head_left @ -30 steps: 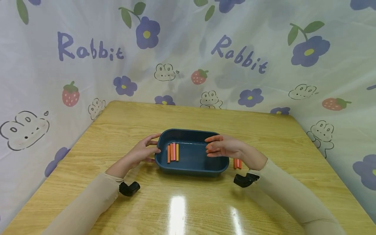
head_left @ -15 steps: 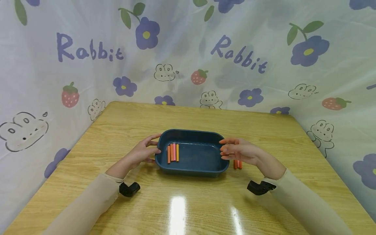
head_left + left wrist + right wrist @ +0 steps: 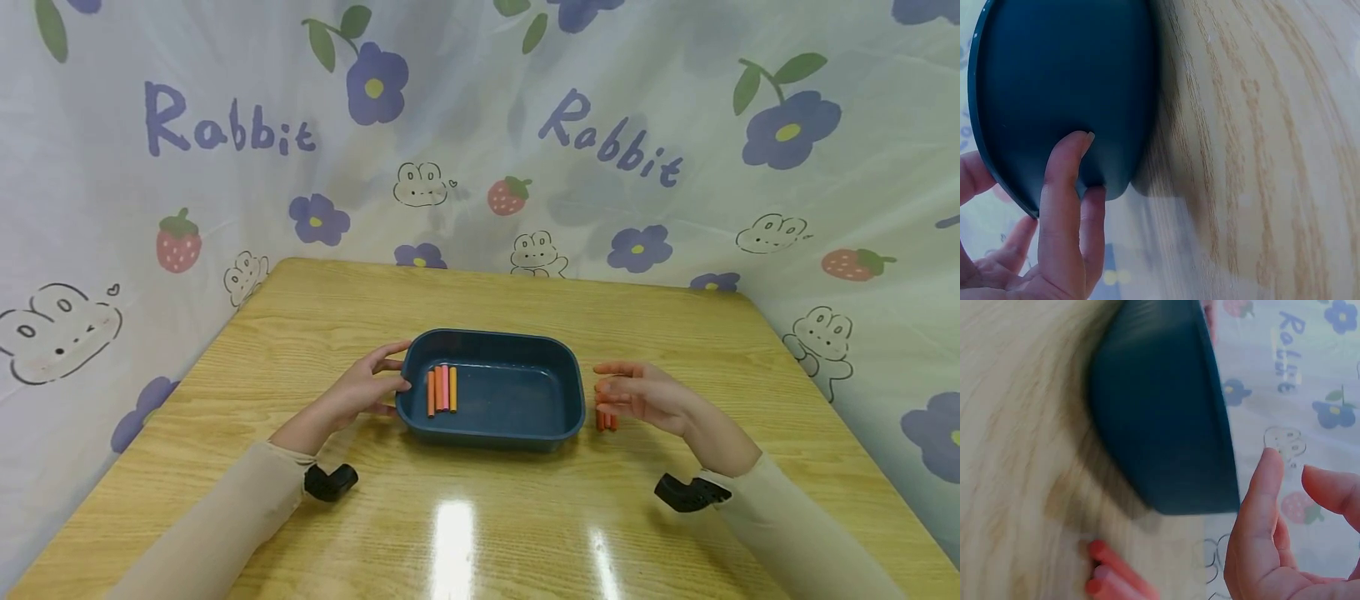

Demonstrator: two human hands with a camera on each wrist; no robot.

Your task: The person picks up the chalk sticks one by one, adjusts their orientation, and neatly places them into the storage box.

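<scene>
Left hand [image 3: 360,387] has its fingers spread against the left end of a dark blue, round-cornered plastic box [image 3: 510,400], tips touching its outer wall. The right hand [image 3: 648,396] hangs above three slim reddish and pink sticks [image 3: 608,422], thumb and fingers apart. Those lie just beside the box's right end, a narrow gap between. Inside, four slim orange, pink and yellow sticks [image 3: 440,390] line up towards the left wall, box floor showing to their right. Underneath, a glossy wood-grain table [image 3: 540,533]; behind, a white cloth with purple flowers [image 3: 480,100].
</scene>
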